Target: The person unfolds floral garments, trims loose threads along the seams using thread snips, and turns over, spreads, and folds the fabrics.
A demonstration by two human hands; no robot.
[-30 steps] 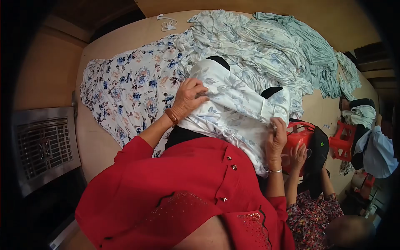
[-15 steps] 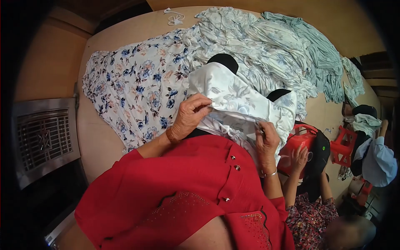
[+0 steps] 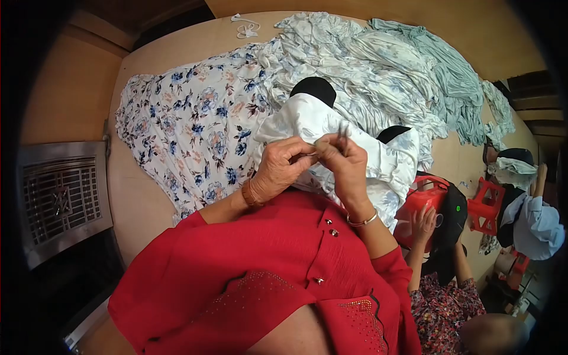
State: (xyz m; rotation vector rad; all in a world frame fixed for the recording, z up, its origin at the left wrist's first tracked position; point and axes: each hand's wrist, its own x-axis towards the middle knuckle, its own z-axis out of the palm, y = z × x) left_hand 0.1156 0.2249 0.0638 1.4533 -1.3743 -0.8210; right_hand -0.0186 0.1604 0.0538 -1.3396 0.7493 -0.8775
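Observation:
White fabric with pale blue-grey leaves (image 3: 305, 115) lies over my lap and knees, where dark cloth shows at two spots. My left hand (image 3: 283, 168) is closed, its thumb and index finger pinched on an edge of this fabric. Right beside it, my right hand (image 3: 346, 165) is closed too, fingertips meeting those of the left. A small dark metallic tool, partly hidden, shows between the right fingers; its exact kind cannot be made out.
White cloth with blue flowers (image 3: 195, 118) spreads on the floor ahead, beside crumpled pale fabric (image 3: 355, 59) and grey-green fabric (image 3: 452, 77). At the right are a co-worker's hand (image 3: 423, 223), a red stool (image 3: 486, 207) and another person's light-blue sleeve (image 3: 535, 228). A metal grille (image 3: 65, 201) stands left.
My right hand has moved left and up from the fabric's right part to meet my left hand. The left hand, first spread on the fabric, now pinches its edge.

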